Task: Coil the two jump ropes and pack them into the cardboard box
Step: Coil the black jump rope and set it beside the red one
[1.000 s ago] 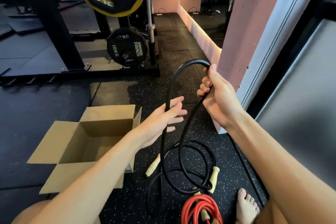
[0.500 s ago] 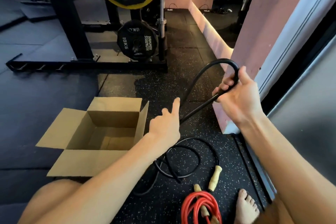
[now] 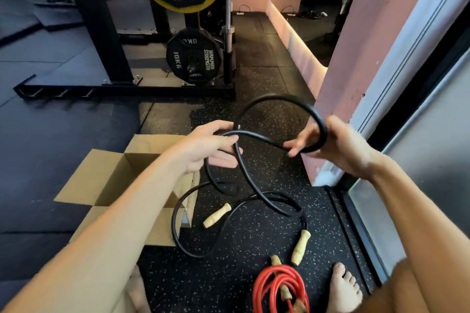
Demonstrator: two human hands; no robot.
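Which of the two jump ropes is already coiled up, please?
The red jump rope, tightly coiled beside the foot; the black jump rope sprawls in loose loops.

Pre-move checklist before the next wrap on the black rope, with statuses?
1. Right hand grips the black jump rope loop: ok.
2. Left hand on the rope: a strand runs between thumb and fingers; firmness cannot tell.
3. Black rope fully coiled: not ok; loose loops and both wooden handles lie on the floor.
4. Red jump rope coiled: ok; on the floor, not boxed.
5. Cardboard box open: ok; inside partly hidden by the arm.
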